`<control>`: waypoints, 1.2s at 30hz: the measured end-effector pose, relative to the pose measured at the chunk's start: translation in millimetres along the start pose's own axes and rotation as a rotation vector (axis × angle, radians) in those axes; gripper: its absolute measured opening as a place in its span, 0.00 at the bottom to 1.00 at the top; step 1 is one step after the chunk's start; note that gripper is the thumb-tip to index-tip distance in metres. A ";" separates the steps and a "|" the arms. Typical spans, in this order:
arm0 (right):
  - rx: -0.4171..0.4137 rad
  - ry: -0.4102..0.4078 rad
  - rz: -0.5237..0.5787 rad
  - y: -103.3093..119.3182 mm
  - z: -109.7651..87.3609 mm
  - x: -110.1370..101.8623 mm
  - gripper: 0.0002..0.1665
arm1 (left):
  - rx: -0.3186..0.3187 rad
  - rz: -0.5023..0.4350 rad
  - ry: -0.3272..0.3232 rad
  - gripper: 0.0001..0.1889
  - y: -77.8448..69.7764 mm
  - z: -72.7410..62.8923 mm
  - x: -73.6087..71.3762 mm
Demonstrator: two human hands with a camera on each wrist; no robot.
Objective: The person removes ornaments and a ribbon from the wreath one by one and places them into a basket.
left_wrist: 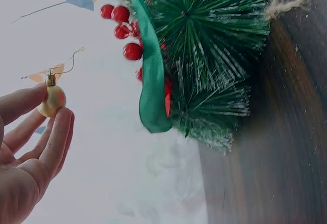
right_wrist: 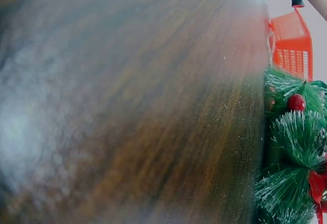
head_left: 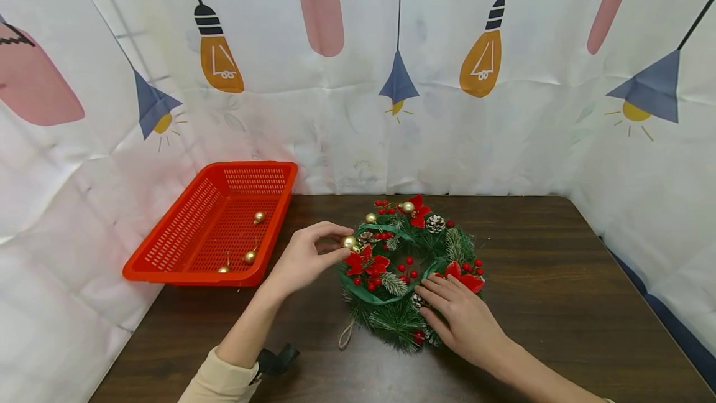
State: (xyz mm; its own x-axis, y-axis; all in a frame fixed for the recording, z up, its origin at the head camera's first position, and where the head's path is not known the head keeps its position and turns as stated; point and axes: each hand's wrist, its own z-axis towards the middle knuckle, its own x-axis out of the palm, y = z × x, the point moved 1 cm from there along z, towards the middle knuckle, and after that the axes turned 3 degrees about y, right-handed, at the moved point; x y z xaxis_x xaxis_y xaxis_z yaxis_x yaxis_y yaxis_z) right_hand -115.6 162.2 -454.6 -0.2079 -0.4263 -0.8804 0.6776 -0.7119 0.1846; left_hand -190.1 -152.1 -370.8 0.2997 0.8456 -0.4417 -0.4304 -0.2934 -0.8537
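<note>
A green Christmas wreath (head_left: 399,319) with red flowers, berries, pine cones and a green ribbon (left_wrist: 152,75) lies on the table. Between thumb and fingers my left hand (head_left: 304,257) pinches a small gold bauble (left_wrist: 52,101) at the wreath's left side; a thin wire loop sticks out from its cap. My right hand (head_left: 467,322) rests on the front right of the wreath, fingers stretched over the greenery beside a red flower (head_left: 464,278). Two more gold baubles, one of them at the top (head_left: 408,207), sit on the wreath's far part. The right wrist view does not show the right hand.
A red plastic basket (head_left: 192,277) stands at the back left, with several gold baubles (head_left: 250,257) inside. A twine loop (head_left: 346,336) sticks out from the wreath's front left onto the dark wooden table (head_left: 559,303). Behind hangs a white printed curtain (head_left: 358,129).
</note>
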 end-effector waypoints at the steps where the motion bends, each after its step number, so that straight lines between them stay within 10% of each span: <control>1: -0.001 0.005 0.000 -0.1 -0.4 0.0 0.25 | 0.004 0.001 -0.007 0.16 -0.2 -0.3 -1.9; 36: 0.003 0.094 -0.029 1.0 -4.7 -2.2 0.34 | -0.102 0.084 -0.230 0.19 12.0 -22.5 -65.8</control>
State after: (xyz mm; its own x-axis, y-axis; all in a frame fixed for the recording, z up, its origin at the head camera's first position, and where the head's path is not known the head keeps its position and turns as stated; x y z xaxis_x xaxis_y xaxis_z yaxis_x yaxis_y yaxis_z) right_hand -111.2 165.1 -454.5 -0.1604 -0.3513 -0.9224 0.6704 -0.7247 0.1594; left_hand -195.8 -221.4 -358.2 0.0604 0.8922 -0.4475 -0.3539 -0.4001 -0.8454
